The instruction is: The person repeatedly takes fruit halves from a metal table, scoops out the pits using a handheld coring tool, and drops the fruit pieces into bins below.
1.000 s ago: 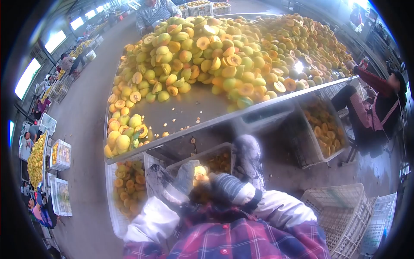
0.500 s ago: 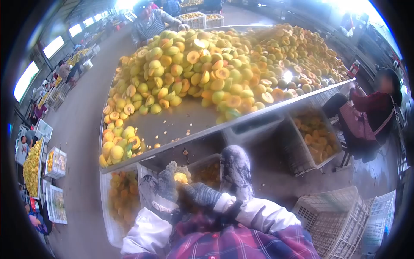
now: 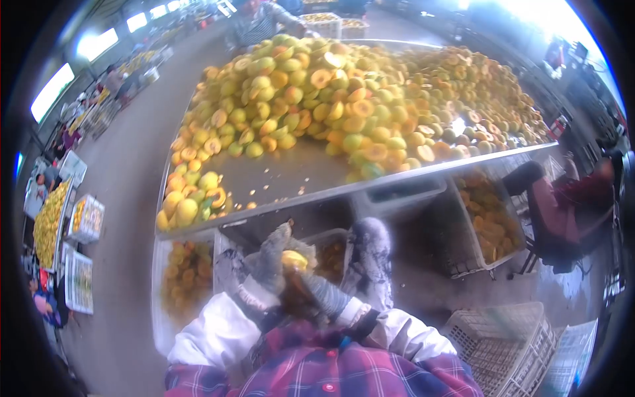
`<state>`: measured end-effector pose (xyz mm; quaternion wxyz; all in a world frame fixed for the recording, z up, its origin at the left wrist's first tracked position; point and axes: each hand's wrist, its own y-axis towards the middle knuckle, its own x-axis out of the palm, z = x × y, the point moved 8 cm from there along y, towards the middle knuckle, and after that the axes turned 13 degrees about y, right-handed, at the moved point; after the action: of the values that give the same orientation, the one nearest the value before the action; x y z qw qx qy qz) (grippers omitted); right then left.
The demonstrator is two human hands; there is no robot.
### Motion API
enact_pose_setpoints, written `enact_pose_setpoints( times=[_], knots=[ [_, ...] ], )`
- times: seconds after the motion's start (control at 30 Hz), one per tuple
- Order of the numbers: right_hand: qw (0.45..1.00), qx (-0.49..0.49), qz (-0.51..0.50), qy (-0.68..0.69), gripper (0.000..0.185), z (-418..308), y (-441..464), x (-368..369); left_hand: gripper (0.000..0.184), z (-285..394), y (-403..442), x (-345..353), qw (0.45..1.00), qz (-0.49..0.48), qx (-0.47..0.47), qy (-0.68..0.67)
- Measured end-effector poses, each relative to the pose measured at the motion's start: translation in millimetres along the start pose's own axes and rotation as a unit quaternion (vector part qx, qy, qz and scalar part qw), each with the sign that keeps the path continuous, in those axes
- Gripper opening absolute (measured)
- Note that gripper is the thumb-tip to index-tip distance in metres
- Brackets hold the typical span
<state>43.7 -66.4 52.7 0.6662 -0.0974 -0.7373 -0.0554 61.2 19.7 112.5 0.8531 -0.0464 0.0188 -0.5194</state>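
Note:
Both my hands wear grey knit gloves and are together in front of my lap, between my knees. A yellow peach (image 3: 294, 260) shows between them. My left hand (image 3: 270, 261) is closed around its left side, with gloved fingers pointing up. Coming in from the right, my right hand (image 3: 325, 294) is closed against the lower right of the peach. Blur hides the exact finger placement and whether a small tool is there. Just ahead stands a metal-edged table (image 3: 278, 169) heaped with peaches (image 3: 264, 92), several cut in half with pits showing.
Crates of peaches stand below the table: one by my left knee (image 3: 188, 278), one at right (image 3: 486, 218). White basket crates (image 3: 499, 344) sit at lower right. A seated person (image 3: 569, 205) is at right; another person (image 3: 264, 23) stands behind the table. Further workers line the left.
My view has tilted and shifted, so the table appears rotated. My left hand has come up with its fingers raised, and the peach remains between my hands. The person at right leans lower.

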Motion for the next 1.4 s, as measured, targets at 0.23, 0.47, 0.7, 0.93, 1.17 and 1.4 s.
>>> enact_pose_setpoints(
  times=[0.23, 0.47, 0.7, 0.93, 1.17, 1.4],
  knots=[
    [0.876, -0.033, 0.081, -0.474, 0.040, -11, -5, -38, 0.058, -62, -5, -15, 0.975, 0.053, -0.152, -0.154],
    [0.702, -0.109, 0.045, -0.703, 0.035, -18, -12, -1, 0.073, -62, -22, -19, 0.929, 0.154, -0.240, -0.238],
    [0.767, 0.097, 0.149, -0.617, 0.035, -22, -40, -5, 0.069, -88, 9, -59, 0.908, 0.045, -0.179, -0.375],
    [0.580, -0.119, 0.187, -0.784, 0.035, -61, -61, 32, 0.034, -53, -48, -198, 0.877, 0.292, 0.191, 0.331],
    [0.744, -0.330, 0.346, -0.467, 0.027, -313, -78, 2, 0.036, 35, 11, -185, 0.706, 0.369, 0.267, 0.543],
    [0.436, -0.303, 0.459, -0.712, 0.043, -514, -65, -7, 0.053, 58, 185, 176, 0.528, 0.000, 0.491, 0.692]
  ],
)
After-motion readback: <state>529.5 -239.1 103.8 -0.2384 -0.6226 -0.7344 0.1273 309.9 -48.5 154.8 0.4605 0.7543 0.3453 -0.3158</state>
